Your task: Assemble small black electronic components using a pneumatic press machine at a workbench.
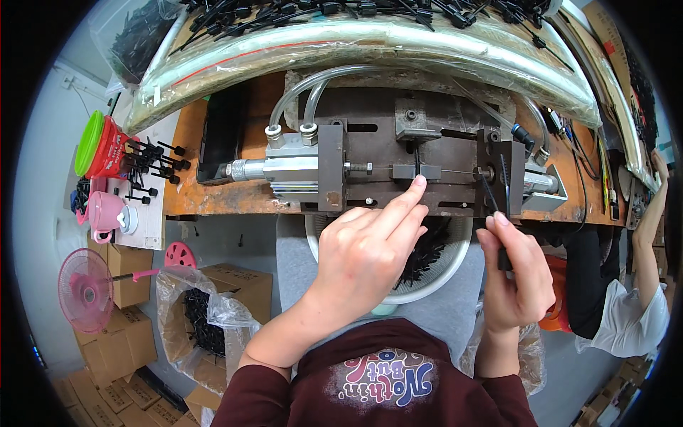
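My left hand (370, 249) reaches over a dark metal fixture (370, 192), index finger stretched out, its tip on a small grey block (405, 171) at the middle. A thin black piece (417, 151) stands upright between this block and a bracket (416, 128) behind it. To the right, my right hand (519, 274) pinches a slender black plastic part (504, 257) between thumb and fingers. The part's thin stem points up toward the fixture's right plate; its lower end is partly hidden by the fingers. On my lap, a white basket (466, 252) holds several black parts, mostly behind my left hand.
Air cylinders (292, 169) (541, 183) with clear hoses flank the fixture. A plastic-wrapped padded edge (370, 51) and black parts lie behind it. At left are a red bucket (110, 153), pink cup (107, 212), fan (87, 292) and lined carton (174, 313). Another person (633, 320) works at right.
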The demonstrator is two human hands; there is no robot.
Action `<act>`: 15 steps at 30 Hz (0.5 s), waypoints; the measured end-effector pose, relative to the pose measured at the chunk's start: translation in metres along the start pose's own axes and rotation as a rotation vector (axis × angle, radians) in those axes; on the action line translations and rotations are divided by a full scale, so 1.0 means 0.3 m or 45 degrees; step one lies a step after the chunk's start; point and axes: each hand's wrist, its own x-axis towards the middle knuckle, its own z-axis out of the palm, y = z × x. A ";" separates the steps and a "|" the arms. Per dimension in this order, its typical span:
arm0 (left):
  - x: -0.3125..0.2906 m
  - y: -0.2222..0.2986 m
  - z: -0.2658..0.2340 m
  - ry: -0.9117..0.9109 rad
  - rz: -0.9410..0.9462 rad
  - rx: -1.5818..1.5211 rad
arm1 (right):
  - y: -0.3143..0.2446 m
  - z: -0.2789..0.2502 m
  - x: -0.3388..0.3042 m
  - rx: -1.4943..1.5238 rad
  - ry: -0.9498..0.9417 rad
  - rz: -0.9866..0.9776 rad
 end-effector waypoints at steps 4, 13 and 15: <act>-0.015 0.005 0.027 0.063 -0.065 -0.147 | -0.007 0.018 -0.005 -0.037 -0.027 -0.087; -0.076 0.065 -0.043 0.065 -0.723 -1.762 | -0.013 0.049 -0.041 0.033 -0.186 -0.224; -0.088 0.055 -0.036 -0.015 -0.498 -1.678 | -0.034 0.055 -0.039 0.069 -0.224 -0.204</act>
